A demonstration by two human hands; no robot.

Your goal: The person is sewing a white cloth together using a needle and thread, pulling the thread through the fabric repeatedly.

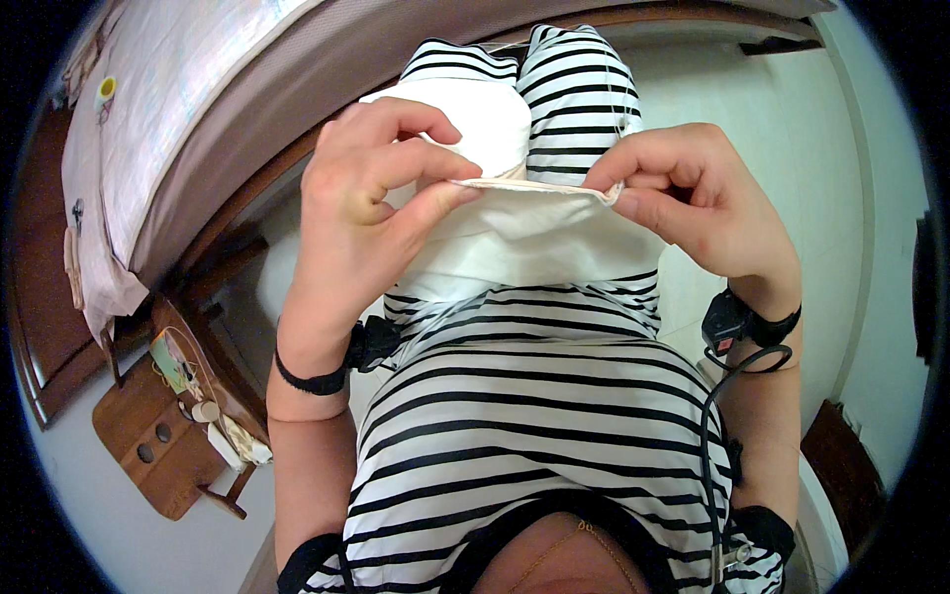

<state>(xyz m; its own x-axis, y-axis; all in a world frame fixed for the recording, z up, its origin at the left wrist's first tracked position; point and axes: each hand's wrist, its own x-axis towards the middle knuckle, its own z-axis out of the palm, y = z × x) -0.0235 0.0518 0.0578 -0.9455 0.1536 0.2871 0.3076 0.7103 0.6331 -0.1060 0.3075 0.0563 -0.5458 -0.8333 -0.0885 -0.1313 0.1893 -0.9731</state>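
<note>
Two bare hands, both yours, raised over your lap and set apart, with one white cloth (534,243) stretched between them.

Left hand (361,188): thumb and a finger pinching the cloth's narrow folded edge at its left end; another finger curved above, clear of that edge. Black strap with a small black device (372,343) on the wrist.

Right hand (708,203): thumb and forefinger pinching the same edge at its right end, where the fabric bunches slightly; remaining fingers curled in. Black device (727,319) on the wrist, a black cable (705,445) running from it down your side.

Cloth: edge nearly straight between the pinches; one part hanging toward you, another white part lying beyond, over your left thigh.

Clothing: black-and-white striped top (534,416); matching striped trousers (579,99).

Surroundings: at your upper left, a large surface under a pale cover (198,79), bearing a small yellow round item (106,89). Lower left, a brown wooden piece (124,421) with two holes, small articles resting beside them.
</note>
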